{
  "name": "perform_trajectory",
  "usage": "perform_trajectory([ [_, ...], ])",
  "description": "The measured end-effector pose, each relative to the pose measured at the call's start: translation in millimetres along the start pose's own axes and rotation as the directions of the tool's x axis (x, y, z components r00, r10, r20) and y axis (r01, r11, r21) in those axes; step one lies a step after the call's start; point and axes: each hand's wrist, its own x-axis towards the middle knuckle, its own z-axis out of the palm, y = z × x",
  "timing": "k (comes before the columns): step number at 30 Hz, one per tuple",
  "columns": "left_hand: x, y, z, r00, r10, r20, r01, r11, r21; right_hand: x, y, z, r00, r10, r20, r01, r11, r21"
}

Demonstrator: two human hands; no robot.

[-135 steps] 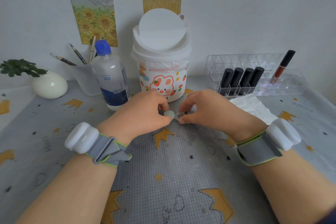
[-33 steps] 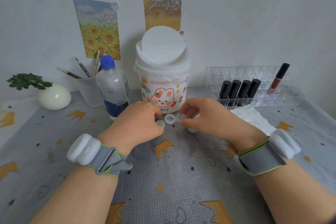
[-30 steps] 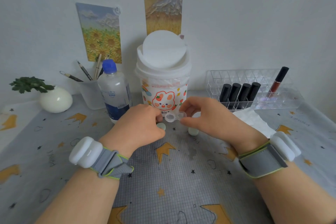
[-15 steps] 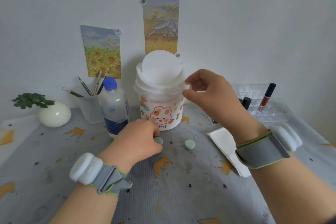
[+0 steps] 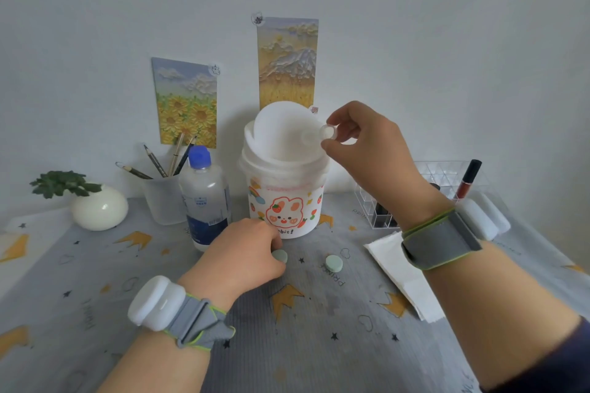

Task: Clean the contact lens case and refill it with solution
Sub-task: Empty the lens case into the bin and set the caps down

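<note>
While the left hand [image 5: 245,252] rests knuckles-up on the table [image 5: 319,329], the right hand [image 5: 367,143] is raised over the bin [image 5: 287,201], pinching the clear case [image 5: 319,134] between thumb and fingertips. Case is held just above the bin's white swing lid, near its right rim. Long axis runs roughly level, left to right, slightly up on the right. The right well is in the grip and its round face is turned toward the camera; the left well sticks out free toward the lid's middle. Left hand's fingers are curled and the tips touch a green cap [image 5: 280,255] lying on the table; can't tell if they actually pinch it. Second cap [image 5: 334,262] lies flat and loose, just right of the first. Bottle [image 5: 206,198] stands upright left of the bin, blue top on. Tissue [image 5: 405,274] lies under the right forearm.
</note>
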Motion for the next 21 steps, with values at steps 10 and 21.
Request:
perform_trajectory([
  [10,1.1,-1.1,1.5,1.0,0.009,-0.001,-0.009,1.0,-0.004,1.1,-0.6,3.6,0.986,-0.168,0.005,0.167,0.974,-0.156],
  [21,1.3,-2.0,1.4,1.0,0.014,-0.003,-0.014,1.0,-0.004,2.9,-0.9,3.7,0.963,-0.269,-0.008,0.261,0.939,-0.222],
])
